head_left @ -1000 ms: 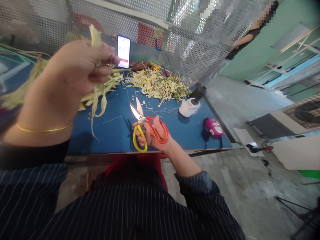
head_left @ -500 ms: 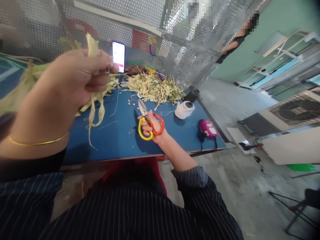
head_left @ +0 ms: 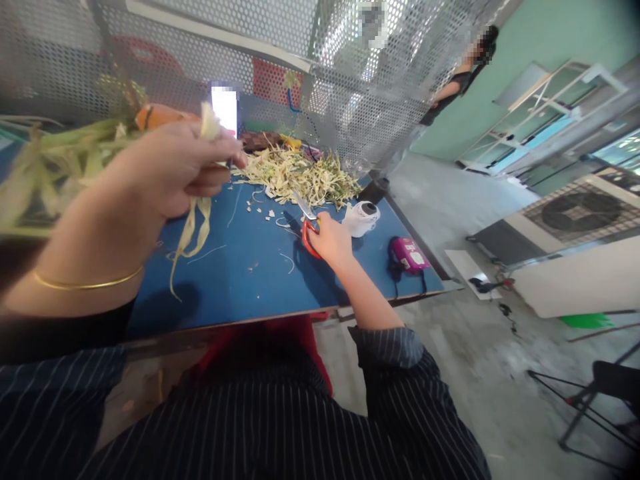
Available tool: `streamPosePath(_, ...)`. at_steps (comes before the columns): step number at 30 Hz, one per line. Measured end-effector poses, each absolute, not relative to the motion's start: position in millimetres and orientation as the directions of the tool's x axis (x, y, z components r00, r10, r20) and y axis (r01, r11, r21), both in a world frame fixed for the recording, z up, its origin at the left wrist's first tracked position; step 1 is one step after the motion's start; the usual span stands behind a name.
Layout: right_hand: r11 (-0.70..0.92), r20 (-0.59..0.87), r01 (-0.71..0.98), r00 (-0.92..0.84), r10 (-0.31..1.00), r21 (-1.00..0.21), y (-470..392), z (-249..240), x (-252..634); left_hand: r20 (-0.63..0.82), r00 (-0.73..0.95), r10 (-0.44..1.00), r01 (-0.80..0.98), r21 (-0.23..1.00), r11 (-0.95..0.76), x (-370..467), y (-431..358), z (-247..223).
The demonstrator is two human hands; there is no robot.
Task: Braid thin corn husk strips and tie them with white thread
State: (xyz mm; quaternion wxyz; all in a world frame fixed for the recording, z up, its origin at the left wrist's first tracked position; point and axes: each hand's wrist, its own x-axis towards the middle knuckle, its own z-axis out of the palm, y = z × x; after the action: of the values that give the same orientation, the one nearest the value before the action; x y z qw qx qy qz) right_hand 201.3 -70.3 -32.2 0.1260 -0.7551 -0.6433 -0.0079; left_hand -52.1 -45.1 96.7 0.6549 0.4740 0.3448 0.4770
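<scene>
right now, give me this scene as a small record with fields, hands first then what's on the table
left hand: grips a pale strip, its ends hanging below the hand
right hand: holds scissors, tip pointing toward the pile
table: blue top, with small scraps and bits of thread
pile: pale and greenish shreds, toward the back
white spool: next to the right hand, contact unclear
purple item: near the table's right edge, kind unclear
phone: upright, screen lit, beyond the left hand
</scene>
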Motion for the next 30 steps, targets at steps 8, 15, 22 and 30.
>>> streamPosePath(8,0.323,0.411,0.763,-0.083,0.908,-0.560,-59,4,179,-0.096,0.521,0.848,0.051,0.995,0.082,-31,-46,59)
streamPosePath(15,0.271,0.281,-0.075,-0.204,0.938,-0.960,-46,-1,143,-0.213,0.589,0.780,0.070,0.974,0.213,-23,-45,32)
streamPosePath(22,0.209,0.237,-0.124,-0.298,0.925,-0.970,-46,-16,143,-0.308,0.629,0.714,0.183,0.951,0.250,-21,-40,19)
streamPosePath(30,0.224,0.214,0.026,-0.203,0.956,-0.974,-50,-17,149,-0.311,0.637,0.705,0.138,0.946,0.293,-17,-40,11)
